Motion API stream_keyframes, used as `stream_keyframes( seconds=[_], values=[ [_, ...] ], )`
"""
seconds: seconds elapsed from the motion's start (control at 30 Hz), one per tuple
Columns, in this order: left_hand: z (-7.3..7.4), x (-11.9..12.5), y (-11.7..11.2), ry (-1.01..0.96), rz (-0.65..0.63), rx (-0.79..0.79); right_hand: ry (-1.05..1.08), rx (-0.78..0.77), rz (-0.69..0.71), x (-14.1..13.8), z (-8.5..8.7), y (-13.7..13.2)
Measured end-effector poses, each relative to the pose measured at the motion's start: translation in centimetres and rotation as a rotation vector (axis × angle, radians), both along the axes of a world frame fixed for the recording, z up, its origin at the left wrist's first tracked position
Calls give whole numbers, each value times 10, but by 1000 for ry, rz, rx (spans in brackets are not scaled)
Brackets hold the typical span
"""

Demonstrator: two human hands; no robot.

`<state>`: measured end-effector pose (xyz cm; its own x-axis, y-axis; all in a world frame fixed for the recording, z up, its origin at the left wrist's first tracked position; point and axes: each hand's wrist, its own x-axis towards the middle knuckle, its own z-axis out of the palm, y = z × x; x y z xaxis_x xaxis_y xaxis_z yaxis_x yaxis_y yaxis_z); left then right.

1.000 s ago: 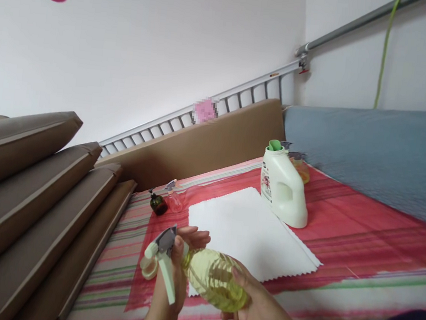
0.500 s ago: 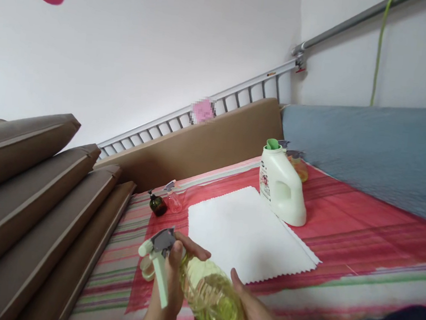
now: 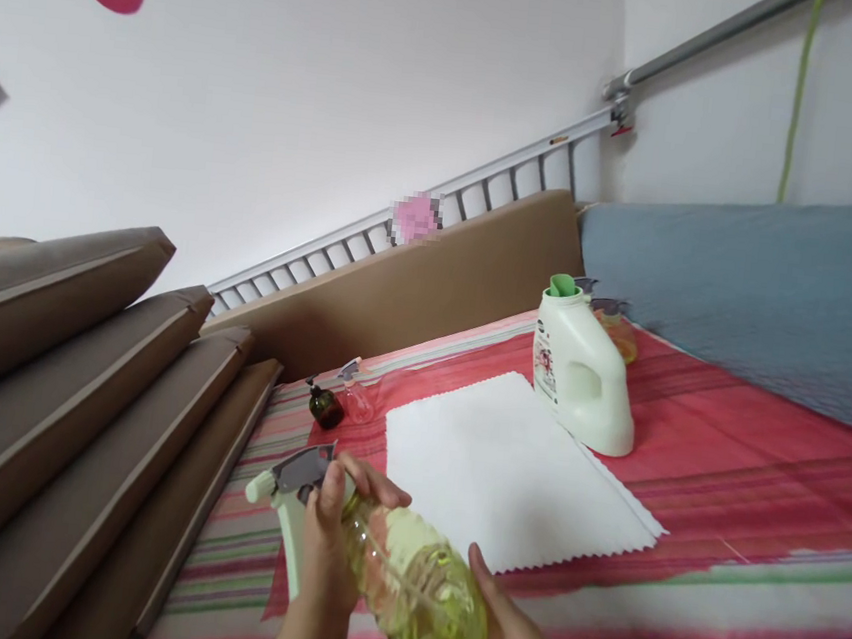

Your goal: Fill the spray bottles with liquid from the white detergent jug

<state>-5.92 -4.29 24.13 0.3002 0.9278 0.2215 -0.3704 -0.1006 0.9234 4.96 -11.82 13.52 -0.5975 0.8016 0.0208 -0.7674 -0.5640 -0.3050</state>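
A clear spray bottle point(image 3: 416, 580) with yellow-green liquid lies tilted between both my hands, its grey and pale-green trigger head toward the left. Around the neck, just below the sprayer, my left hand point(image 3: 336, 542) is closed. My right hand point(image 3: 517, 630) cups the bottle's base, with the thumb up along its side and the other fingers mostly hidden beneath. Beyond the bottle a white cloth point(image 3: 502, 468) with zigzag edges is spread flat. A pale-green jug point(image 3: 582, 375) with a green spout stands at the cloth's far right edge.
A dark pump bottle point(image 3: 325, 407) and a clear pinkish spray bottle point(image 3: 358, 401) stand at the back left. Behind the jug is an orange bottle point(image 3: 621, 333). Brown cushions point(image 3: 84, 427) are stacked at left. A red striped sheet point(image 3: 721, 458) covers the surface; a radiator point(image 3: 475, 199) lines the wall.
The spray bottle's trigger head has turned and shifted slightly left with my left hand, so the trigger is now partly behind the hand. The view has shifted a little.
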Motion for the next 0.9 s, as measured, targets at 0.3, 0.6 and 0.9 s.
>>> stream_keyframes(
  seconds=[0.3, 0.6, 0.9],
  values=[
    [0, 3, 3, 72, 10, 49, -66, 21, -217, -7, -10, 2],
    [-10, 2, 9, 62, 116, 112, -78, 70, -375, -5, 3, -5],
    [-15, 1, 10, 80, 105, 91, -30, -110, -124, -6, -8, -1]
  ],
)
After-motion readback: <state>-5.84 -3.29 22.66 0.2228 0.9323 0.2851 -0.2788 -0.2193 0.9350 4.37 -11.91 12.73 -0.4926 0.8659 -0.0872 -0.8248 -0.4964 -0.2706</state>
